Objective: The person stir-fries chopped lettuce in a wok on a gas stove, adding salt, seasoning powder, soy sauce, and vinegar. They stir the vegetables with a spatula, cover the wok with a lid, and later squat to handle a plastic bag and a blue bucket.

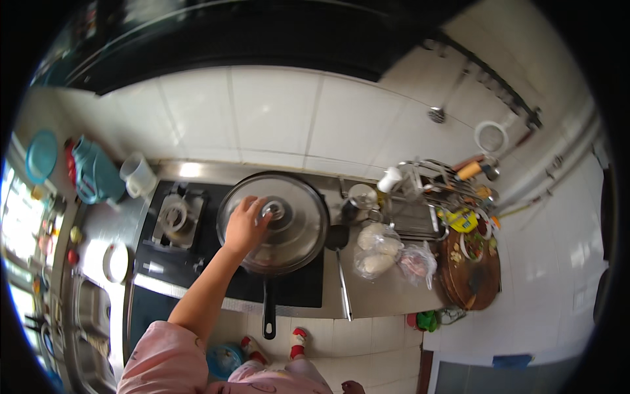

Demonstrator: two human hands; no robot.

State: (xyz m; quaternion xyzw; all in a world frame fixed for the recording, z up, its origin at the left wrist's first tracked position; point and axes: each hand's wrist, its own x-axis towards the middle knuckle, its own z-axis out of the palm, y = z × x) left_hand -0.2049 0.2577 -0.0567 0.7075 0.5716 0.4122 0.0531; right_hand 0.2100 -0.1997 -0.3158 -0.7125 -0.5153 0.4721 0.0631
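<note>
My left hand (248, 224) reaches over a wide frying pan with a domed lid (295, 246). Its fingers are apart; the thumb tip lies at the left edge of the lid's round knob (275, 210), and I cannot tell whether it touches. The lid sits on the pan, whose black handle (269, 310) points towards me over the black gas hob (300, 290). Only part of my right hand (353, 387) shows, low at the picture's bottom edge; what it holds, if anything, cannot be made out. Right of the pan lies a spatula (343, 285) with a dark head.
An uncovered burner (173, 216) is left of the pan. Further right are plastic bags of pale round food (376, 251), a bag of what looks like meat (416, 263), a metal rack (418, 182) and a round wooden chopping board (477, 290) holding a bowl. A sink (92, 305) is at far left.
</note>
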